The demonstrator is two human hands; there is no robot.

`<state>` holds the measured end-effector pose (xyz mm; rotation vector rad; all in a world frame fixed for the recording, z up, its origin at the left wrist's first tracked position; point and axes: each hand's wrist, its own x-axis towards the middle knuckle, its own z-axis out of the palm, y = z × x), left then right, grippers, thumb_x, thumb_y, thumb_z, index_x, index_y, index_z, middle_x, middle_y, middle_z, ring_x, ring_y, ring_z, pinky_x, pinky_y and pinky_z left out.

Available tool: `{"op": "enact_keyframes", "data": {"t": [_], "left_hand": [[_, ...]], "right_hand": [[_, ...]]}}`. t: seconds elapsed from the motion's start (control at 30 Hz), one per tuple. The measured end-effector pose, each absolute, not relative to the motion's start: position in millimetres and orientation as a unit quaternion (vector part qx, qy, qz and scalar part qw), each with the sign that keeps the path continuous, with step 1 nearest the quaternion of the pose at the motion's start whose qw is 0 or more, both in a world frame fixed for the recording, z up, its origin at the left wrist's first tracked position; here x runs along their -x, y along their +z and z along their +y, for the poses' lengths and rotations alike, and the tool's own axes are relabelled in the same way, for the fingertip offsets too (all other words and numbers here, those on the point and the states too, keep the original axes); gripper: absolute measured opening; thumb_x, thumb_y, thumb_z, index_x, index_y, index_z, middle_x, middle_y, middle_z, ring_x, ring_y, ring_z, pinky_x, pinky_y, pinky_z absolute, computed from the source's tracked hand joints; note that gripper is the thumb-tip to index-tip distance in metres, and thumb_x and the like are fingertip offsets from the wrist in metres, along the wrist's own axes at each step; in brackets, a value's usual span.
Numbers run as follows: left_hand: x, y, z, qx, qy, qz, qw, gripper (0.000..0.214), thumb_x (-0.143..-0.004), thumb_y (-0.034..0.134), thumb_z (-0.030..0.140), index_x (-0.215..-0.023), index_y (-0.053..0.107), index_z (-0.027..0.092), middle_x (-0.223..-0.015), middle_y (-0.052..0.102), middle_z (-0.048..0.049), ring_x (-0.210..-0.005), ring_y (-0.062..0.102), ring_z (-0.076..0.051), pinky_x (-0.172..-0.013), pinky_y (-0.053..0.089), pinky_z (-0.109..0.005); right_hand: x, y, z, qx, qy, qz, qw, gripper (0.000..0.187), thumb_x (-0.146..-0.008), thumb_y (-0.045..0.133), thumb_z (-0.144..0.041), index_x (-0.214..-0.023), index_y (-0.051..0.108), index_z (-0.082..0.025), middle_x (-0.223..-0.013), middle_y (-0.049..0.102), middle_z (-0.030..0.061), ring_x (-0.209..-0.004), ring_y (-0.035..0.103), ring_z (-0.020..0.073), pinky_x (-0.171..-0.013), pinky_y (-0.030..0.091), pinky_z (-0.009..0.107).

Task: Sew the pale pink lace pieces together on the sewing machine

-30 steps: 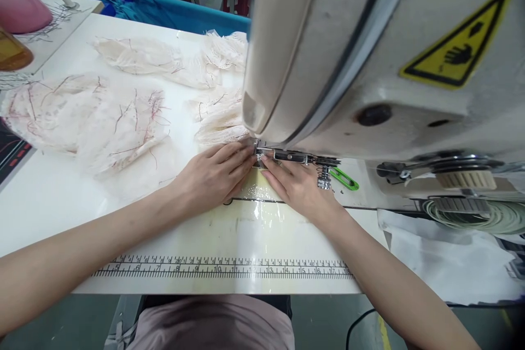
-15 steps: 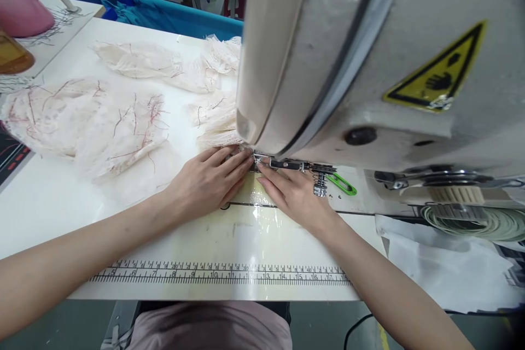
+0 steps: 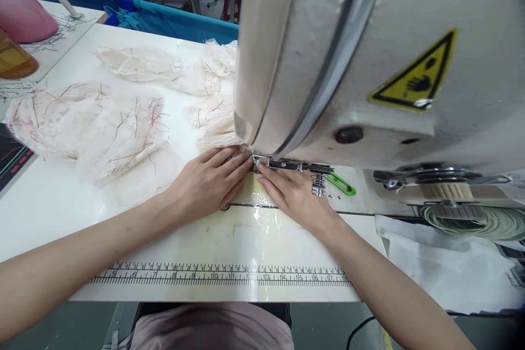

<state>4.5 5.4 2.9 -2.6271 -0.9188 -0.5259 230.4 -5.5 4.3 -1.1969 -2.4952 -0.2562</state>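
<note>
My left hand (image 3: 211,178) lies flat, fingers stretched toward the needle area of a sewing machine (image 3: 311,60). Its fingertips press down at the edge of a pale, sheer lace fabric (image 3: 219,128) that runs behind the machine head. To the right, my right hand (image 3: 297,194) rests with thumb and forefinger extended to the same spot. Its other fingers are partly hidden behind the metal presser-foot parts (image 3: 287,164) and a knurled screw (image 3: 318,185). The fabric right under the fingertips is too small to make out.
More pale fabric with loose red threads (image 3: 86,126) lies on the left of the white table (image 3: 197,240). A printed ruler (image 3: 229,274) runs along the front edge. A green thread snipper (image 3: 341,184) lies right of the needle area; white cloth (image 3: 447,268) is at right.
The view has shifted slightly, so the machine head appears a little further left. Both hands stay in nearly the same place, and the fabric has barely moved.
</note>
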Motion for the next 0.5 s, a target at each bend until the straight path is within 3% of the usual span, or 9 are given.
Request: {"op": "enact_keyframes", "data": {"t": [0.27, 0.5], "left_hand": [[-6, 4, 5, 0.912, -0.197, -0.303, 0.194, 0.027, -0.097, 0.050, 0.021, -0.115, 0.066, 0.008, -0.116, 0.071, -0.0110, -0.114, 0.063, -0.024, -0.097, 0.050, -0.035], [-6, 1, 6, 0.925, -0.167, -0.314, 0.132, 0.036, -0.099, 0.043, 0.023, -0.124, 0.062, 0.005, -0.123, 0.068, -0.0146, -0.115, 0.063, -0.026, -0.097, 0.051, -0.037]], "right_hand": [[-232, -2, -4, 0.426, -0.063, -0.879, 0.204, 0.027, -0.097, 0.054, -0.035, -0.115, 0.069, -0.022, -0.101, 0.073, 0.0059, -0.094, 0.067, 0.0181, -0.076, 0.047, 0.030], [-231, -7, -4, 0.418, -0.043, -0.877, 0.231, 0.027, -0.097, 0.054, -0.033, -0.115, 0.069, -0.021, -0.102, 0.073, 0.0044, -0.098, 0.067, 0.0170, -0.078, 0.048, 0.030]]}}
